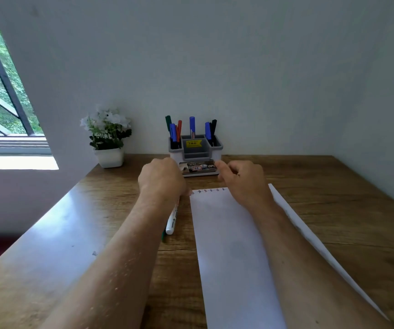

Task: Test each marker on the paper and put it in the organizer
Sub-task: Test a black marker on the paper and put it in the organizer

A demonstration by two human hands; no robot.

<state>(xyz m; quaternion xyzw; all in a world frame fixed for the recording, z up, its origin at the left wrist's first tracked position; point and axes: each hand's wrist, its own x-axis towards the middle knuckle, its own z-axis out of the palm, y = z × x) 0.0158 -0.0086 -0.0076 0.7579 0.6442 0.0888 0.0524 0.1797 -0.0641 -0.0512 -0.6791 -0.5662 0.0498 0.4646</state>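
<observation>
While many markers (192, 125) stand in the organizer (195, 148), the left hand (161, 178) holds one more marker (172, 218); the right hand (243, 180) hangs loosely curled, holding nothing.

organizer: grey organizer (195, 151) at far edge of wooden desk (333, 205), against the wall; yellow sticker in its middle compartment
markers in organizer: green, blue and red caps in left compartment; one blue marker (192, 127) upright in the middle at the back; blue and black caps in right compartment
left hand: left hand (162, 178) just in front of organizer's left corner, back of hand up, fingers hidden
right hand: right hand (241, 178) near organizer's right front corner, fingers curled, can't tell if holding anything
paper: white paper (229, 245) under right forearm; row of small marks along far edge
loose markers: white marker (172, 219) beneath left wrist, left of paper; green one beside it, mostly hidden
plant: potted plant (108, 138), white flowers, left of organizer
</observation>
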